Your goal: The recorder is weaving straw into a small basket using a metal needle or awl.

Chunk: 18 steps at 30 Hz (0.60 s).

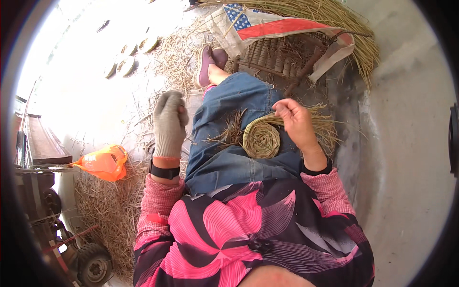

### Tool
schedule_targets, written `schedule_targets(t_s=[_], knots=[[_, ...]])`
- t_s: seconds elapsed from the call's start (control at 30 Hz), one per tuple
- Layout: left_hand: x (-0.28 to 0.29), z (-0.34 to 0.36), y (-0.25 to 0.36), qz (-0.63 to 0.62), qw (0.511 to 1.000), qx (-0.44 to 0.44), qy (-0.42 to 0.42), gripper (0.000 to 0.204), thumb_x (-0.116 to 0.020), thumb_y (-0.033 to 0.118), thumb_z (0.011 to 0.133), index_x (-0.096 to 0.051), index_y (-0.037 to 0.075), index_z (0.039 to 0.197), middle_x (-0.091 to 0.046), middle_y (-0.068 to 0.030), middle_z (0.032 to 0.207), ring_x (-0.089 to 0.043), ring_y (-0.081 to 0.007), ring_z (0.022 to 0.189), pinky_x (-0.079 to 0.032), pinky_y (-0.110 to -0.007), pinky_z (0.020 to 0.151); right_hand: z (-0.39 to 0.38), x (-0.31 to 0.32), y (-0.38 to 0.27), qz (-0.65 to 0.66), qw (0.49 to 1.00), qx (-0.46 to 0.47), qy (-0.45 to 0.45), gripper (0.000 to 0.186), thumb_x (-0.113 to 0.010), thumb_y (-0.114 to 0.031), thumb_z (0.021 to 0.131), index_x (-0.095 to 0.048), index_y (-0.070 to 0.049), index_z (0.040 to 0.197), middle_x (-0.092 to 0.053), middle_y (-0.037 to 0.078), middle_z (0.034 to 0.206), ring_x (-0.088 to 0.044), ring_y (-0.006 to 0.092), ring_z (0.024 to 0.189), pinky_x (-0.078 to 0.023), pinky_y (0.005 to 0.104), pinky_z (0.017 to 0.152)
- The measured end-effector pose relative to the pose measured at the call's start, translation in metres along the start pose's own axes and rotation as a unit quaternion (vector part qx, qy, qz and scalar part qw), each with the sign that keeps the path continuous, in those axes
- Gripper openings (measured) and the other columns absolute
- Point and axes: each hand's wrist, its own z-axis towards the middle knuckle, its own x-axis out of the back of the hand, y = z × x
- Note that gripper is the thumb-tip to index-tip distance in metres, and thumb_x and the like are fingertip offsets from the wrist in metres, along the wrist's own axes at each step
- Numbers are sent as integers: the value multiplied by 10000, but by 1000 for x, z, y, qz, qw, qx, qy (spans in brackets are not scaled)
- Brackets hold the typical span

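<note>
Working my straw coil [261, 139], seemingly mid-wrap: left hand [170, 117], right hand [297, 124] both curled, grip unclear; next wrap likely needs tension.

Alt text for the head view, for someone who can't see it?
A person's bare right hand is raised beside a straw coil on their denim-covered lap; the left hand, in a grey knit glove, is farther left. An orange plastic bag lies by scattered straw at left, a bundle of long stalks at upper right.
</note>
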Motion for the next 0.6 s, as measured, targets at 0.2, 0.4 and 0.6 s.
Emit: schedule_targets(t_s=[0.2, 0.4, 0.6], knots=[[-29, -32, -36, 268, 931, -69, -236, 112, -579, 191, 964, -609, 90, 927, -562, 23, 743, -488, -51, 602, -387, -204, 523, -26, -25, -14, -110, 971, 127, -167, 156, -687, -153, 865, -665, -25, 953, -643, 124, 830, -638, 282, 779, -503, 331, 721], [-44, -36, -75, 187, 917, 37, -350, 105, -569, 169, 957, -603, 77, 992, -578, 14, 810, -517, -47, 694, -427, -191, 597, -34, -43, -1, 8, 988, 83, -132, 88, -700, -79, 833, -666, -24, 893, -629, 136, 792, -623, 295, 713, -496, 333, 653], [-49, -45, -65, 240, 916, 2, -322, 105, -557, 156, 963, -595, 62, 994, -574, 14, 791, -515, -43, 695, -430, -193, 608, -29, -49, -22, 141, 985, 58, -80, 65, -647, -78, 918, -656, -13, 916, -626, 48, 747, -598, 132, 646, -482, 261, 601]])
